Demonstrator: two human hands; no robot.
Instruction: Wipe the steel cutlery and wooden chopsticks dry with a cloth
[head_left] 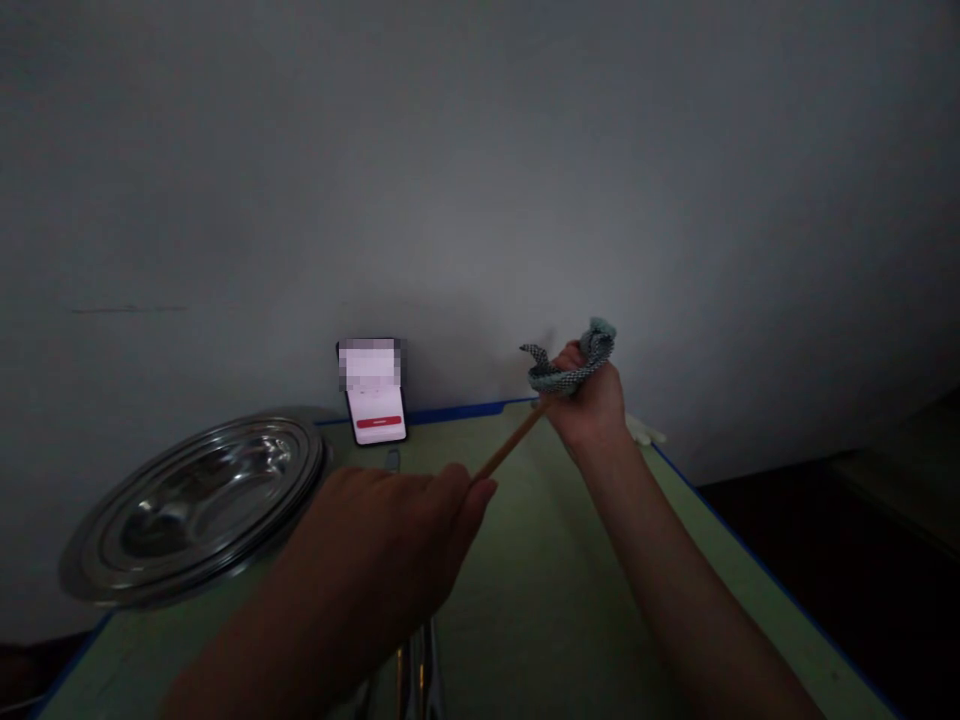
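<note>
My left hand (405, 530) is closed around the near end of a thin wooden stick (514, 440), which slants up and away to the right. At its far end, my right hand (596, 405) is closed on a grey-green checked cloth (566, 380). One twisted end of the cloth sticks out to the left, and a bunched part shows above the fingers. The stick's far tip is hidden in the cloth and the right hand. Both hands are raised above the green table (525, 600).
Stacked shiny metal plates (202, 500) stand on the left. A lit phone (379, 415) leans against the grey wall (480, 200). Metal cutlery (420, 675) lies below my left forearm. Something whitish (646, 432) shows behind my right wrist. Blue tape (450, 412) edges the table.
</note>
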